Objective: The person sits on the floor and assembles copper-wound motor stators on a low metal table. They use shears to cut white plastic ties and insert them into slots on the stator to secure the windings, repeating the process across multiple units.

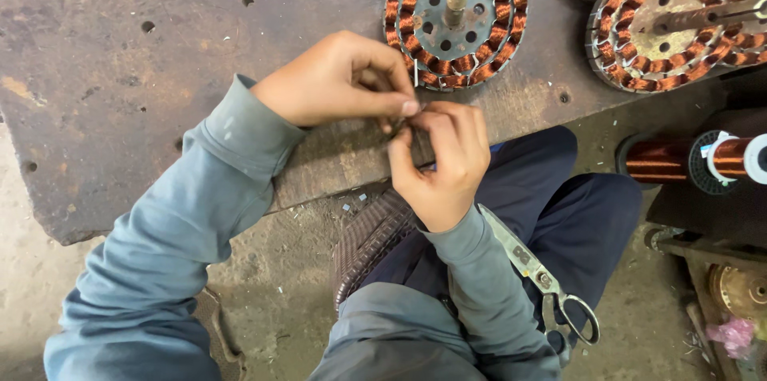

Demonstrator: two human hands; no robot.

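Hands meet just below the copper-wound stator (455,17): I see my left hand (339,81) and right hand (439,161) pinched shut on something small and dark, too hidden to identify. Both wrists bend inward over the rusty bench (160,45); scissors (543,277) rest on my lap.

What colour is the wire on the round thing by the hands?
Coppery orange wire wound around a grey metal middle, in the head view.

Left hand (339,81) and right hand (441,161) met fingertip to fingertip over the rusty tabletop (160,69) edge, pinching something too small to tell. Copper-wound stator (455,17) lay just beyond; scissors (543,273) rested on the lap; copper wire spool (703,159) stood at right.
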